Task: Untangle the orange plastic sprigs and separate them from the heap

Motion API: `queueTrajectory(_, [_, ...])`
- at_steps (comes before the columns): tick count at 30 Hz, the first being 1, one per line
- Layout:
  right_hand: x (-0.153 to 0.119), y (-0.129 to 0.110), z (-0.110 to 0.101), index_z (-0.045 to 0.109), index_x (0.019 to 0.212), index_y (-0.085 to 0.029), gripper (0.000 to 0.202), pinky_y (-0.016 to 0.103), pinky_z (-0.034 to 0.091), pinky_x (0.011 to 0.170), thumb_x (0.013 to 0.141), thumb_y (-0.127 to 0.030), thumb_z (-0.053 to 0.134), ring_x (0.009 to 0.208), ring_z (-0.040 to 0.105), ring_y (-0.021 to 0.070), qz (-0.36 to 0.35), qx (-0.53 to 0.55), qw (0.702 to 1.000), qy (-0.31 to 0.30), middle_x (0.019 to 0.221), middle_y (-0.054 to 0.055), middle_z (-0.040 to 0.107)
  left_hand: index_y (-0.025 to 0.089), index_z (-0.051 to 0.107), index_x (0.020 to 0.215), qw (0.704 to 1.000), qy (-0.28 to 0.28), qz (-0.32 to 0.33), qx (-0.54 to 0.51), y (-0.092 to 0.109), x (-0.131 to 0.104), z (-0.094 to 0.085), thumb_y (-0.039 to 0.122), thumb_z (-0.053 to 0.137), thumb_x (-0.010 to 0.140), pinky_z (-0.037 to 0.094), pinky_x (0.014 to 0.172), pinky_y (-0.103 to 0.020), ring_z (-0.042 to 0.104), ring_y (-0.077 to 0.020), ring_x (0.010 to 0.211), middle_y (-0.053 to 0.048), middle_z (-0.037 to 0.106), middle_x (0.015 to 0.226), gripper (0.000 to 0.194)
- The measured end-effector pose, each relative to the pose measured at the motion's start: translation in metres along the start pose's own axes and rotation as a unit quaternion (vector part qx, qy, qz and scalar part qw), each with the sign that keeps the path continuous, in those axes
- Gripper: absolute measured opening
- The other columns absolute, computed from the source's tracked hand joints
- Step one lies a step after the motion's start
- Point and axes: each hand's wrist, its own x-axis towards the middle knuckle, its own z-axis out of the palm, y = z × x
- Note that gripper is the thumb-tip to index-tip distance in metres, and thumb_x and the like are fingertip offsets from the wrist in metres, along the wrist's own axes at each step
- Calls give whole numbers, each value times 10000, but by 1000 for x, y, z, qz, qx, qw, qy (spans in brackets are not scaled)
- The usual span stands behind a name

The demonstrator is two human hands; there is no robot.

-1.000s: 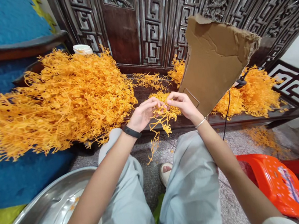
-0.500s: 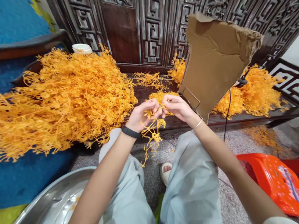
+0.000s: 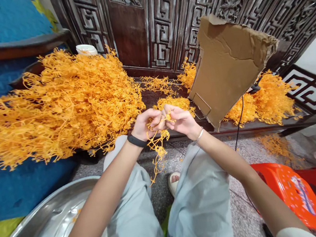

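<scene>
My left hand point(image 3: 147, 123), with a dark band at its wrist, is closed on an orange stringy strand point(image 3: 159, 149) that dangles below it over the gap between my knees. Fingertips meeting it, my right hand point(image 3: 181, 119) pinches the upper part of the same strand. A small orange pile point(image 3: 181, 102) lies on the dark bench just behind my hands. The large orange heap point(image 3: 85, 101) spreads to the left of them.
A cardboard piece point(image 3: 227, 65) leans upright behind a thin black cable, with more orange clumps point(image 3: 272, 96) to its right. A metal basin point(image 3: 26, 227) stands at lower left, a red stool point(image 3: 292, 193) at lower right. Carved dark wood point(image 3: 130, 36) rises behind.
Both hands have shifted slightly left, and the dangling strand with them. The right hand has turned a little, showing more of its palm side.
</scene>
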Motion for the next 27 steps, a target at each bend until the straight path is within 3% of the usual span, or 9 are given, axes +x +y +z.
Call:
queueTrajectory(8, [-5,0,-4,411,613,-172,353,190,314,400,693,-334,713,399,478,54,30,20,995,-95,539,-57,490,165,343,243,994,-92,-22,47,1,-6,-3,436,643,600,205,362,-269,291,-71,263,-19,305,247,539])
queueTrajectory(13, [-8,3,14,362,533,-173,390,200,359,414,687,-303,697,305,392,44,-10,113,980,-164,394,-92,382,199,135,186,991,-128,1,26,-4,-4,-6,539,587,590,206,297,-270,211,-72,173,-5,140,173,695])
queueTrajectory(16, [-11,6,24,366,531,-182,402,215,369,403,701,-373,677,303,426,64,-5,101,978,-185,394,-85,407,203,177,178,990,-139,-5,11,-6,-1,-6,544,580,582,196,274,-262,215,-76,166,-13,170,167,665])
queueTrajectory(20, [-15,-6,17,379,567,-194,421,225,378,427,641,-427,721,354,442,71,-11,22,994,-110,444,-83,421,193,351,260,996,-81,7,-22,-4,1,-1,485,557,640,311,338,-251,382,-106,270,-20,326,241,521])
queueTrajectory(23, [-17,-24,-2,443,645,-202,339,229,389,486,637,-368,738,419,441,68,-45,-25,999,11,495,-82,412,172,447,380,999,0,7,-40,-3,2,2,404,530,694,368,408,-230,445,-97,355,-3,408,345,399])
queueTrajectory(25, [-19,-32,-22,499,734,-202,263,230,409,545,667,-335,716,487,468,70,-40,-62,992,106,540,-73,430,161,481,444,999,11,-6,-51,-4,3,3,371,522,713,369,414,-221,423,-78,356,10,439,397,344])
queueTrajectory(27, [-21,-34,-47,534,833,-198,247,229,433,598,677,-295,700,548,506,73,-5,-99,978,181,572,-67,471,151,514,490,999,-13,-27,-46,-5,3,4,373,529,720,362,407,-224,414,-70,351,10,476,440,319])
